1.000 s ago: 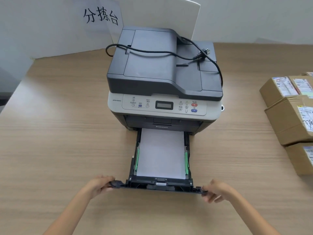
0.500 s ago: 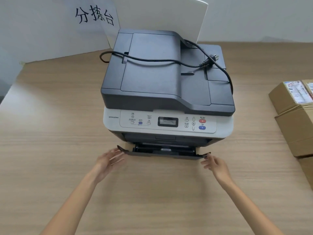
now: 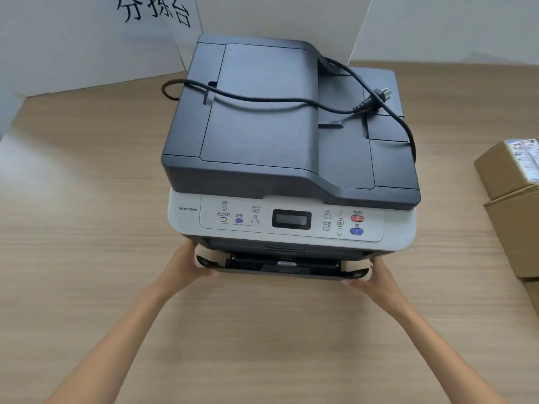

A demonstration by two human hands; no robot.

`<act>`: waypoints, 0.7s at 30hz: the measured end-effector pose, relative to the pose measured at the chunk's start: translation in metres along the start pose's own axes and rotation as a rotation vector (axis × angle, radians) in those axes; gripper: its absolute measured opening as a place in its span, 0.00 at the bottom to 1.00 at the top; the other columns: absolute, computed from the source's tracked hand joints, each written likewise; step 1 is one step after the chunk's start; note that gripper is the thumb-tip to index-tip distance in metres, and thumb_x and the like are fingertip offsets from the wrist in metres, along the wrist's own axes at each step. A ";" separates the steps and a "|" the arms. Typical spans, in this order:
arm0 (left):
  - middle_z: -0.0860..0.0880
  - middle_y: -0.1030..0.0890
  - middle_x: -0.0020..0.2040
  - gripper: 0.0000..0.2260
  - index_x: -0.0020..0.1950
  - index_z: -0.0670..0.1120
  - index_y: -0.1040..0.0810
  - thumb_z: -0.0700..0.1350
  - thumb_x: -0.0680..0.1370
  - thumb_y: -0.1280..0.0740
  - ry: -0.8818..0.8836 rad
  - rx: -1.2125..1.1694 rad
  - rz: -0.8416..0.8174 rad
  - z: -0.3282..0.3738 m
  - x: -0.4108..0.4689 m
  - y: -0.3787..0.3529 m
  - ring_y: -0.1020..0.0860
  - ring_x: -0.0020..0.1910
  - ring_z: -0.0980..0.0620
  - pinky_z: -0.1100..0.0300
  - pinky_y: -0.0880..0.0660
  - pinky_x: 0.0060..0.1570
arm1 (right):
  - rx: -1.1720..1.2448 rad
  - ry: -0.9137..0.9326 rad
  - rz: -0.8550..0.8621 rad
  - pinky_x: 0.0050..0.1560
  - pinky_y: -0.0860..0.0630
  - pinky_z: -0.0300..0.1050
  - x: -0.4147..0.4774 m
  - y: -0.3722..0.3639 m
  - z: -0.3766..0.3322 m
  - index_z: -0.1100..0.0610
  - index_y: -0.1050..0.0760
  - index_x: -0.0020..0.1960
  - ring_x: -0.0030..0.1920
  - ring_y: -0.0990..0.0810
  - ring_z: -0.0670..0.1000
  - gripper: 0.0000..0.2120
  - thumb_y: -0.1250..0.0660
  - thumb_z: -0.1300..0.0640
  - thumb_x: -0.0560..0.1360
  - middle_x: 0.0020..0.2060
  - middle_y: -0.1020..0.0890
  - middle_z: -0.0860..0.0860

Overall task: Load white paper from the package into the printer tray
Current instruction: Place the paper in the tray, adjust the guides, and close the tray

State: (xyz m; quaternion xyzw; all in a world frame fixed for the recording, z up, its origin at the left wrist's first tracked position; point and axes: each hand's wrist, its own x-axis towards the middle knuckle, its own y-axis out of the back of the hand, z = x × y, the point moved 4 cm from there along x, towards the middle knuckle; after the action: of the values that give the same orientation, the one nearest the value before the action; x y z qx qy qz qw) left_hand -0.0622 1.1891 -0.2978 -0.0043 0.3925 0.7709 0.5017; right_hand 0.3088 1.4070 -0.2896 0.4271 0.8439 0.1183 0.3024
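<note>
1. Printer (image 3: 291, 141) sits centre frame on the bench (image 3: 87, 199), with the power cord (image 3: 262, 97) draped loose across its dark lid and the plug at upper right.
2. Tray (image 3: 283, 268) is almost fully into the printer base, front lip just proud.
3. Left hand (image 3: 186, 266) touches the tray's left end and right hand (image 3: 376, 275) its right end, fingers fairly straight.
4. Cardboard boxes (image 3: 513, 182) at the right edge, handwritten sign (image 3: 154, 10) upper left.

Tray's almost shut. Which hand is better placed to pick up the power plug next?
Right, probably. The power plug lies on the right half of the printer, nearer the right hand; the left hand would have to cross over.
</note>
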 end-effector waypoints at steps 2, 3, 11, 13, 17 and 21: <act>0.66 0.22 0.50 0.28 0.51 0.61 0.28 0.44 0.59 0.19 -0.006 -0.023 0.034 0.000 0.000 0.002 0.24 0.51 0.68 0.70 0.31 0.46 | -0.008 -0.038 0.011 0.55 0.33 0.41 0.003 0.001 0.003 0.46 0.31 0.56 0.56 0.26 0.45 0.31 0.21 0.63 0.61 0.52 0.23 0.38; 0.66 0.21 0.49 0.27 0.50 0.61 0.27 0.44 0.58 0.19 -0.004 -0.034 0.050 -0.001 0.000 0.002 0.25 0.51 0.72 0.70 0.31 0.46 | -0.019 -0.051 0.021 0.53 0.33 0.39 0.004 0.001 0.003 0.47 0.31 0.56 0.54 0.26 0.42 0.30 0.20 0.62 0.61 0.51 0.23 0.38; 0.62 0.20 0.44 0.22 0.47 0.50 0.22 0.40 0.58 0.18 0.030 -0.091 0.150 0.000 0.003 -0.001 0.23 0.46 0.70 0.72 0.30 0.44 | -0.028 -0.042 0.094 0.45 0.29 0.31 0.008 -0.001 0.004 0.46 0.26 0.48 0.49 0.22 0.37 0.21 0.21 0.61 0.62 0.46 0.20 0.38; 0.57 0.19 0.38 0.15 0.37 0.50 0.22 0.39 0.60 0.19 0.090 -0.130 0.238 0.006 0.007 0.000 0.22 0.42 0.61 0.69 0.30 0.42 | -0.010 -0.037 0.158 0.45 0.29 0.36 0.014 -0.003 -0.002 0.47 0.25 0.41 0.45 0.21 0.43 0.17 0.21 0.62 0.63 0.41 0.19 0.41; 0.53 0.18 0.38 0.13 0.31 0.52 0.21 0.38 0.61 0.19 0.120 -0.169 0.247 0.011 0.011 -0.002 0.22 0.42 0.55 0.61 0.30 0.45 | -0.018 -0.020 0.171 0.43 0.29 0.37 0.020 -0.001 -0.007 0.43 0.26 0.38 0.39 0.22 0.33 0.19 0.21 0.63 0.62 0.37 0.19 0.38; 0.50 0.19 0.39 0.09 0.35 0.43 0.19 0.38 0.62 0.20 0.121 -0.141 0.247 0.014 0.007 -0.003 0.22 0.41 0.52 0.61 0.29 0.43 | -0.017 -0.033 0.157 0.45 0.30 0.40 0.018 -0.003 -0.008 0.52 0.24 0.43 0.41 0.22 0.39 0.16 0.21 0.63 0.63 0.37 0.19 0.41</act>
State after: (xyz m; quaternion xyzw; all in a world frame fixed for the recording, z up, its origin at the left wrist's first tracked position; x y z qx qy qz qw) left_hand -0.0581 1.2038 -0.2933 -0.0376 0.3642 0.8508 0.3768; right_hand 0.2940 1.4199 -0.2923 0.4911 0.8017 0.1417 0.3098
